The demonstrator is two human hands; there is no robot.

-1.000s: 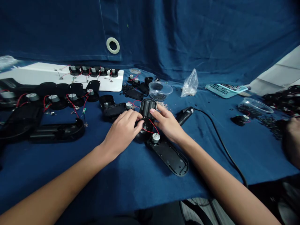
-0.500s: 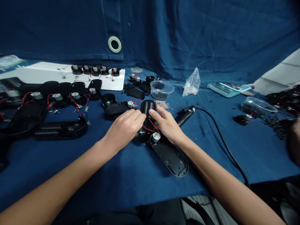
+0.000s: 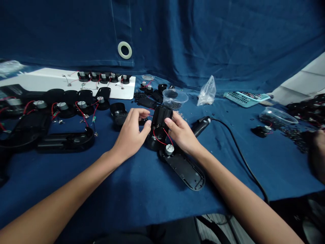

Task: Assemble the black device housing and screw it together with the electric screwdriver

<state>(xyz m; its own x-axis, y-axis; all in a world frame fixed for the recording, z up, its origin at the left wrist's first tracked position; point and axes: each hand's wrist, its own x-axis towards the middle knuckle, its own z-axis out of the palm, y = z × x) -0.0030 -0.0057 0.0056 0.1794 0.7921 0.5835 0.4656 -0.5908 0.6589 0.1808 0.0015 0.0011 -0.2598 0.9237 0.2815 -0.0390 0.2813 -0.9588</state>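
OK so over the blue cloth (image 3: 132, 196), the left hand (image 3: 130, 133) had let go compared with half a second earlier, thumb and fingers now parted just beside the piece. The right hand (image 3: 185, 135) stayed clamped on that black housing (image 3: 160, 117), kinda between both hands. The white-topped motor (image 3: 169, 149) hadn't really budged, red wires (image 3: 168, 136) looping up from it.

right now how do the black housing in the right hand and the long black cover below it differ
The housing is held in the right hand; the cover lies below that hand. The housing is deep and ridged; the cover is flatter and shallow. Both are black.
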